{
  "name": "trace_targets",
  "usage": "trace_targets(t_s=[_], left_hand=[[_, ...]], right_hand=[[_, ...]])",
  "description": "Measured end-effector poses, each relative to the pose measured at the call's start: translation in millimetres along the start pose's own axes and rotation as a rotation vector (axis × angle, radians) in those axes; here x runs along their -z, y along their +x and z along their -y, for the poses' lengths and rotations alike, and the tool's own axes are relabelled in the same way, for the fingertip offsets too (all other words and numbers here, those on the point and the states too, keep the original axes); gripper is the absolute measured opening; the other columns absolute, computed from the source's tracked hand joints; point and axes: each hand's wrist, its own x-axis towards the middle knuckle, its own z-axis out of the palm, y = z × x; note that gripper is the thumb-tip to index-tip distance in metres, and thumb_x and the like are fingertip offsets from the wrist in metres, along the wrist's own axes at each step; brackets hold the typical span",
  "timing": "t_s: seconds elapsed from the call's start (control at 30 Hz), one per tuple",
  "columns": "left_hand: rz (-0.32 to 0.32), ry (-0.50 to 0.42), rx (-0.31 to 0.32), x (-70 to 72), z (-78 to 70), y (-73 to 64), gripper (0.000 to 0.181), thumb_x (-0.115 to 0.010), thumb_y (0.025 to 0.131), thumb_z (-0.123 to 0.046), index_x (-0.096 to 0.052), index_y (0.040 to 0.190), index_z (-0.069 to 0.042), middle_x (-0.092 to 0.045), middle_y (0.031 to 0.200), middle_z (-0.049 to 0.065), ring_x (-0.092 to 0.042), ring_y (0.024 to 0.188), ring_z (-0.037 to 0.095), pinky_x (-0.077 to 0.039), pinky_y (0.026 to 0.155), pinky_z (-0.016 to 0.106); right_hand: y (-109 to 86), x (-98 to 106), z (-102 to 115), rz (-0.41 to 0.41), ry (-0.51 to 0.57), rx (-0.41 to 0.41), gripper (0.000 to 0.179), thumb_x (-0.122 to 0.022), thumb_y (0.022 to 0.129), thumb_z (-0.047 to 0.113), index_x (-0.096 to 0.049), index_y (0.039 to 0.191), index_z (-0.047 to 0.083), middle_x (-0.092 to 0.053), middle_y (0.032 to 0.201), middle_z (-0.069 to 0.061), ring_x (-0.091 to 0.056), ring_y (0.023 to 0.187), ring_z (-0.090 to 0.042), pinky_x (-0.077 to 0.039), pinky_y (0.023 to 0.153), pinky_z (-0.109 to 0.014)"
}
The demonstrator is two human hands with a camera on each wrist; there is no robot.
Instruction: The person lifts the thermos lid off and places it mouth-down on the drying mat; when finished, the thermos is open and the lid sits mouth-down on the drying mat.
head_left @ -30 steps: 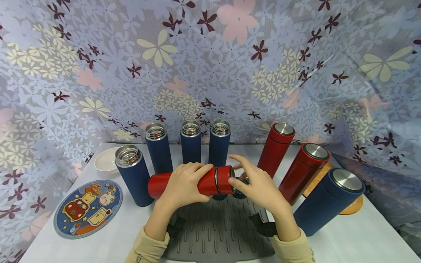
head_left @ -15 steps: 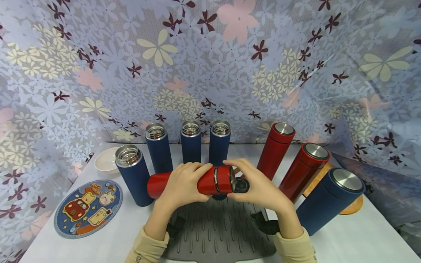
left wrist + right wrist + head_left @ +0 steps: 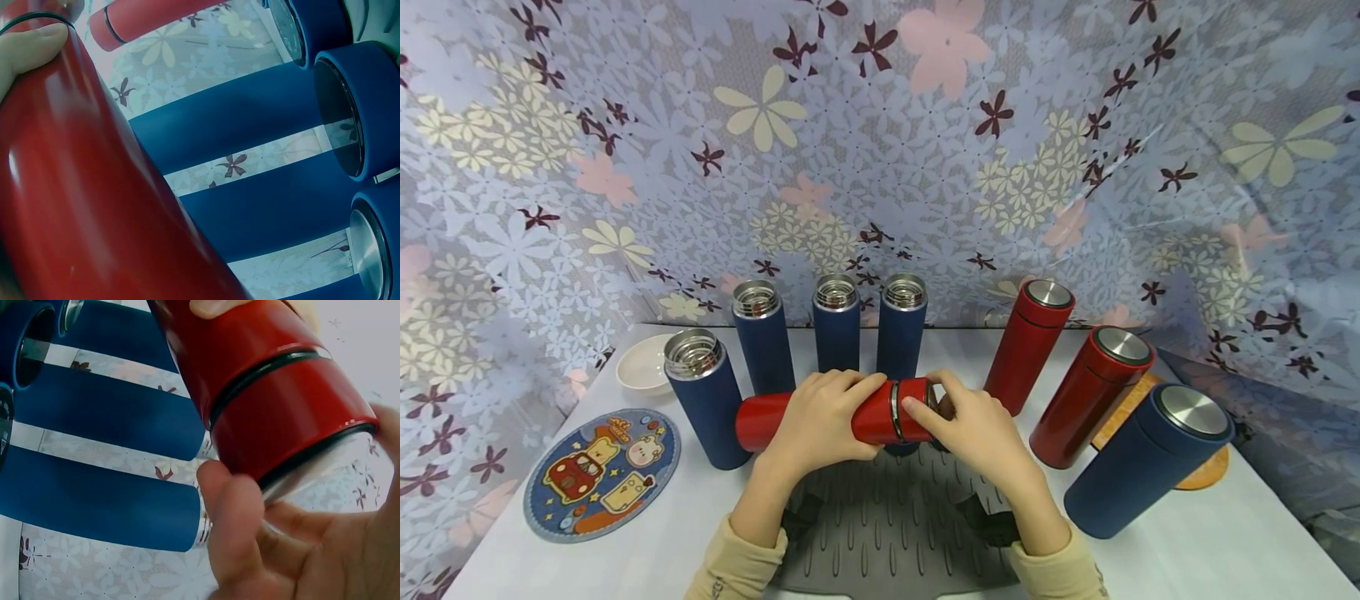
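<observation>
Red flask [image 3: 876,423] is held sideways above grey mat [image 3: 880,525], gripped by left hand [image 3: 827,417]; lid [image 3: 914,389] is clasped by right hand [image 3: 976,427]. Flask could be dropped if grips are loosened.

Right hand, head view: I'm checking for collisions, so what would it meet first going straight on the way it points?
The right hand would likely meet the lid of the red bottle in the left hand first; whether they touch is hard to tell.
</observation>
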Motion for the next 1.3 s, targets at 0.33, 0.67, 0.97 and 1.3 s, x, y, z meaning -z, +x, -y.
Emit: trace_targets(t_s=[0.33,0.67,0.97,1.3], left_hand=[[0.018,-0.033,0.025,2.9,-0.1,1.0,0.074,-0.084,0.055,-0.04,-0.059,0.12,-0.017,-0.064,0.1,0.003,-0.06,0.088,0.021,-0.05,0.076,0.039],[0.008,-0.284,0.193,11.5,0.3,4.2,0.076,-0.084,0.058,-0.034,-0.051,0.124,-0.013,-0.064,0.108,0.005,-0.062,0.091,0.021,-0.053,0.075,0.039],[-0.062,-0.845,0.336,6.4,-6.8,42.5,0.08,-0.081,0.068,-0.017,-0.036,0.134,-0.018,-0.053,0.124,0.007,-0.054,0.109,0.023,-0.048,0.085,0.045],[-0.021,-0.917,0.354,-34.9,-23.4,96.2,0.082,-0.08,0.071,-0.021,-0.035,0.139,-0.015,-0.041,0.13,0.007,-0.047,0.116,0.021,-0.043,0.094,0.043]], right_hand=[[-7.0,13.8,-14.1,0.035,0.226,0.289,0.06,-0.076,0.076,0.026,-0.046,0.129,0.022,-0.047,0.111,-0.008,-0.055,0.079,-0.018,-0.05,0.066,-0.031],[-29.5,44.0,-20.3,-0.036,0.216,0.331,0.066,-0.078,0.074,0.015,-0.044,0.13,0.022,-0.044,0.108,-0.002,-0.05,0.079,-0.015,-0.047,0.069,-0.028],[-44.5,53.2,-17.6,-0.073,0.2,0.462,0.068,-0.079,0.072,0.009,-0.045,0.129,0.018,-0.046,0.107,0.003,-0.048,0.08,-0.009,-0.047,0.07,-0.026],[-48.4,53.4,-15.0,0.028,0.264,0.588,0.067,-0.077,0.073,0.007,-0.044,0.131,0.015,-0.041,0.107,0.0,-0.047,0.073,-0.01,-0.044,0.062,-0.025]])
